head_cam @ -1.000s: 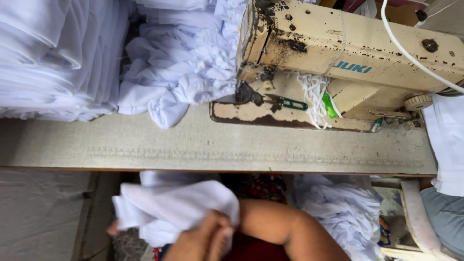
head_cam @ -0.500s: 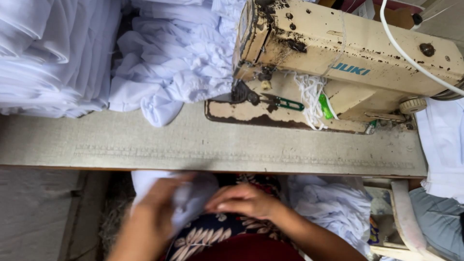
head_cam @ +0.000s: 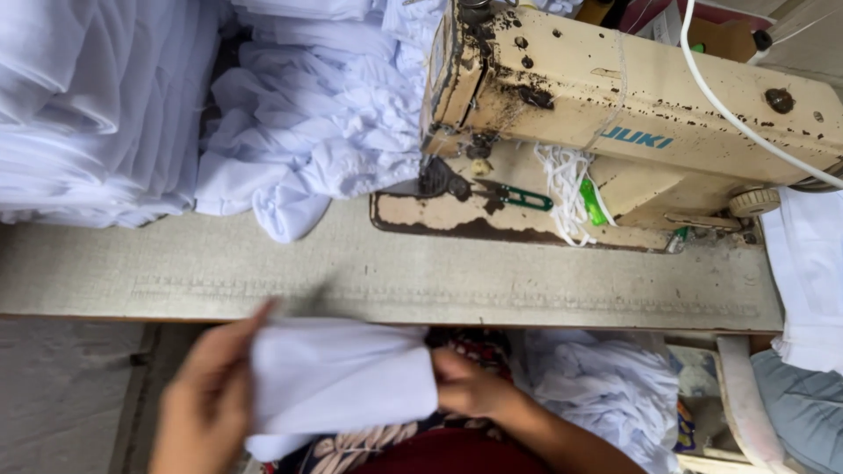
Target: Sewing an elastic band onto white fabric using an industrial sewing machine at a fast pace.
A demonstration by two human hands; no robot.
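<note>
**White cloth held below the counter edge**

Your left hand (head_cam: pixel 206 399) and right hand (head_cam: pixel 470 386) both grip a folded piece of white cotton cloth (head_cam: pixel 338 377), one on each end, fingers closed on the fabric. The left is motion-blurred, so the exact finger hold isn't clear. The cloth sits over your lap, just below the front edge of the grey, woven-textured counter (head_cam: pixel 395 281), not touching it.

Risks: the cloth is soft and limp, so it could sag or unfold if either grip loosens. The old cream metal sewing machine (head_cam: pixel 615 123) looks chipped, rusty and greasy near the needle end; white fabric brushing there would likely stain. The crumpled white garment pile (head_cam: pixel 307 132) crowds the machine's left side and could snag. Loose white threads (head_cam: pixel 566 189) hang beside green-handled snips (head_cam: pixel 522 197).
</note>
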